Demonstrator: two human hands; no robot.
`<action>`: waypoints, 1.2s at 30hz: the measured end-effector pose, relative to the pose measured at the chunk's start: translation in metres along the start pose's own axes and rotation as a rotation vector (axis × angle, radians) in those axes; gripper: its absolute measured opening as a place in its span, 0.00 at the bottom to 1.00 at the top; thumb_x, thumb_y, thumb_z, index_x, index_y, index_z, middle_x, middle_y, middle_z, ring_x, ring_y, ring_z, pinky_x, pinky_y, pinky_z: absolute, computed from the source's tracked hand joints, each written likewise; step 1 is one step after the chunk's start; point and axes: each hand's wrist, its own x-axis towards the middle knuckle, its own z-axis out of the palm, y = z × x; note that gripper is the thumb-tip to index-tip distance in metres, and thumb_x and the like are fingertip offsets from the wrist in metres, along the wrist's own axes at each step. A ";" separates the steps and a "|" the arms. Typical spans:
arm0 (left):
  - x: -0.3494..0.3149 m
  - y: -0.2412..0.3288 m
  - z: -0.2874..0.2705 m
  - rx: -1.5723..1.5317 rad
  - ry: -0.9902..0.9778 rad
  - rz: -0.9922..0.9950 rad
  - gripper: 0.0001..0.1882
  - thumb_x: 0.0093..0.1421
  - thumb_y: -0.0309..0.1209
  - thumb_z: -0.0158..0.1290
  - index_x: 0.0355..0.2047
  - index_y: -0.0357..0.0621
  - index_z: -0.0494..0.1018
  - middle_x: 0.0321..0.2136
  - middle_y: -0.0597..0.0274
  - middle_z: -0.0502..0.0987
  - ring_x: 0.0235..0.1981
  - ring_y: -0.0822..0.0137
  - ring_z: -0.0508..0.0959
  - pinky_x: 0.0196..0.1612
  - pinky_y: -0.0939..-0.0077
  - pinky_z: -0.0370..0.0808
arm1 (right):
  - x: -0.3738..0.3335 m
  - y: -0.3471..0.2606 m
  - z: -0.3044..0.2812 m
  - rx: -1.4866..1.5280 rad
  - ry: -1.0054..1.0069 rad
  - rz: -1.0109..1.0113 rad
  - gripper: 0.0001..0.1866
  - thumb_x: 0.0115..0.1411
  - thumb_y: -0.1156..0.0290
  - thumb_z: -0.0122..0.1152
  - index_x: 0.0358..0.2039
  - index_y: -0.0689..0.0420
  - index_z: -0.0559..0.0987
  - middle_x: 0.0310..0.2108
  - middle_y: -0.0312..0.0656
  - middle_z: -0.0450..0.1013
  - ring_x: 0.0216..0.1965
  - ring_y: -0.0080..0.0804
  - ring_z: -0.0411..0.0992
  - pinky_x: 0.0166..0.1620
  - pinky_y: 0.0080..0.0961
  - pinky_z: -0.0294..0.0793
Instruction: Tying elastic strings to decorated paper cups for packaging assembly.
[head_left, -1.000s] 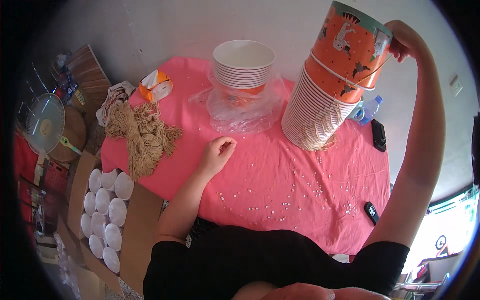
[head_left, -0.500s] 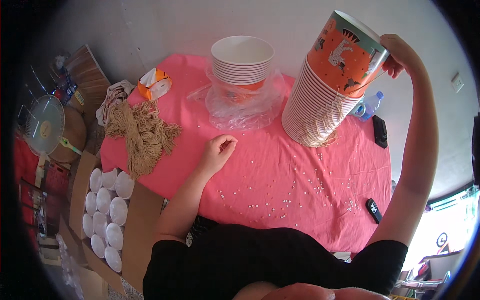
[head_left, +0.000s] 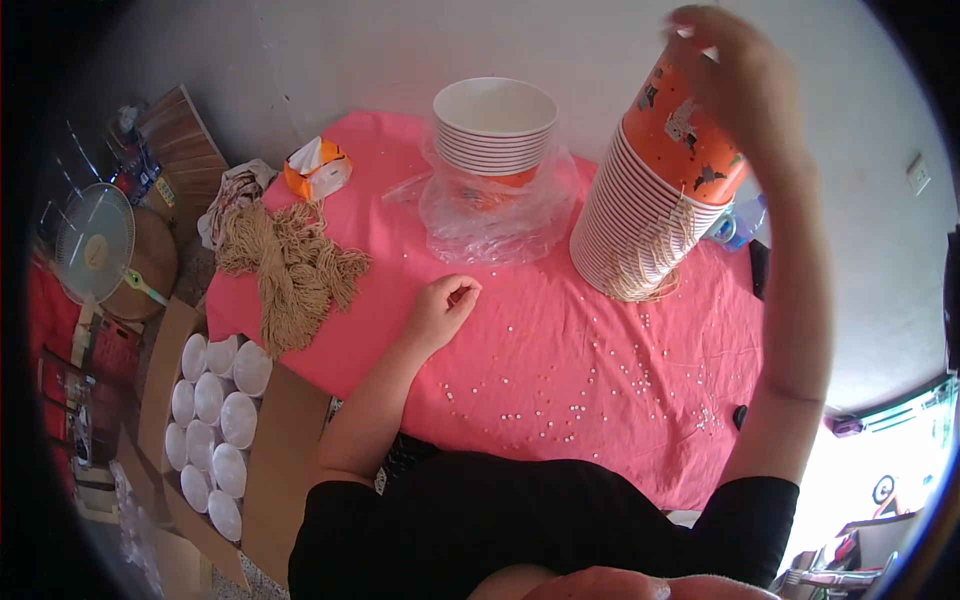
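A tall nested stack of paper buckets (head_left: 640, 215) stands at the right of the table. Its top bucket (head_left: 680, 125) is orange with grey and black cartoon figures; the lower ones show only pale rims. Loops of thin beige cord (head_left: 650, 255) hang down the stack's near side. My right hand (head_left: 740, 90) is over the top bucket's upper end, smeared by motion, its grip unclear. On the cloth near the table's middle rests my left hand (head_left: 445, 310), fingers curled in, with nothing visible in them. Behind it is a shorter bucket stack (head_left: 495, 135) partly in clear plastic.
Small white beads (head_left: 572, 410) lie scattered over the pink tablecloth (head_left: 520, 350). A bundle of beige cord (head_left: 290, 280) and an orange-and-white packet (head_left: 318, 168) lie left. A cardboard box (head_left: 285, 450) of white cups (head_left: 210, 400) stands beside the table. A plastic bottle (head_left: 745, 220) is behind the tall stack.
My right hand has moved from the top bucket's right side, where a cord was near its fingers, up and left over its upper end. My left hand remains on the cloth.
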 end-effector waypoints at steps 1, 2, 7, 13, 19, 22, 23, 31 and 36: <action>0.003 0.001 0.003 -0.007 -0.007 0.009 0.05 0.60 0.25 0.55 0.36 0.37 0.76 0.29 0.61 0.79 0.27 0.75 0.76 0.31 0.78 0.73 | -0.007 -0.023 0.002 0.075 -0.036 -0.077 0.11 0.58 0.66 0.61 0.42 0.50 0.79 0.37 0.38 0.79 0.37 0.37 0.79 0.40 0.33 0.77; 0.003 0.001 0.003 -0.001 -0.008 0.017 0.05 0.60 0.25 0.55 0.36 0.37 0.76 0.29 0.61 0.79 0.27 0.75 0.76 0.31 0.78 0.73 | -0.011 -0.039 0.016 0.120 -0.111 -0.145 0.10 0.58 0.66 0.61 0.41 0.51 0.79 0.36 0.38 0.78 0.35 0.39 0.78 0.39 0.34 0.77; 0.009 0.002 0.006 0.024 -0.010 0.058 0.05 0.60 0.25 0.55 0.36 0.37 0.76 0.28 0.61 0.79 0.26 0.75 0.75 0.31 0.78 0.73 | -0.022 -0.061 0.120 0.118 -0.477 -0.187 0.11 0.56 0.69 0.55 0.39 0.54 0.80 0.38 0.46 0.76 0.36 0.47 0.76 0.40 0.41 0.76; 0.008 0.009 0.002 0.048 -0.017 0.062 0.05 0.61 0.26 0.54 0.36 0.37 0.75 0.26 0.62 0.77 0.25 0.76 0.74 0.30 0.79 0.72 | -0.021 -0.078 0.172 0.285 -0.595 -0.231 0.08 0.54 0.72 0.54 0.32 0.58 0.80 0.31 0.49 0.77 0.36 0.49 0.76 0.40 0.43 0.75; 0.011 0.012 0.002 0.062 -0.008 0.117 0.05 0.61 0.26 0.54 0.36 0.38 0.75 0.26 0.61 0.77 0.24 0.73 0.74 0.30 0.78 0.72 | -0.021 -0.067 0.174 0.433 -0.532 -0.255 0.05 0.52 0.74 0.57 0.29 0.60 0.79 0.28 0.50 0.76 0.33 0.49 0.76 0.38 0.41 0.74; 0.010 0.011 0.000 0.051 -0.025 0.115 0.05 0.60 0.26 0.55 0.36 0.39 0.75 0.27 0.60 0.77 0.24 0.72 0.75 0.30 0.77 0.72 | -0.016 -0.070 0.163 0.478 -0.565 -0.241 0.05 0.52 0.74 0.57 0.28 0.61 0.79 0.26 0.50 0.76 0.31 0.46 0.76 0.36 0.39 0.74; 0.011 0.009 0.001 0.057 -0.025 0.128 0.05 0.60 0.26 0.55 0.36 0.39 0.75 0.27 0.60 0.77 0.24 0.72 0.75 0.30 0.77 0.73 | -0.014 -0.070 0.159 0.474 -0.613 -0.211 0.05 0.53 0.73 0.57 0.27 0.61 0.78 0.25 0.50 0.75 0.29 0.45 0.76 0.35 0.38 0.74; 0.012 0.007 0.003 0.073 -0.018 0.143 0.05 0.60 0.26 0.55 0.35 0.39 0.75 0.27 0.59 0.78 0.24 0.71 0.76 0.29 0.76 0.73 | -0.014 -0.067 0.172 0.481 -0.580 -0.314 0.06 0.53 0.73 0.58 0.26 0.62 0.77 0.23 0.50 0.75 0.27 0.46 0.75 0.32 0.37 0.73; 0.012 0.005 0.001 0.051 -0.045 0.106 0.05 0.61 0.25 0.54 0.35 0.38 0.75 0.28 0.60 0.78 0.27 0.72 0.77 0.31 0.76 0.73 | -0.016 -0.069 0.168 0.543 -0.465 -0.255 0.04 0.52 0.74 0.60 0.26 0.62 0.77 0.24 0.50 0.75 0.27 0.48 0.74 0.33 0.38 0.73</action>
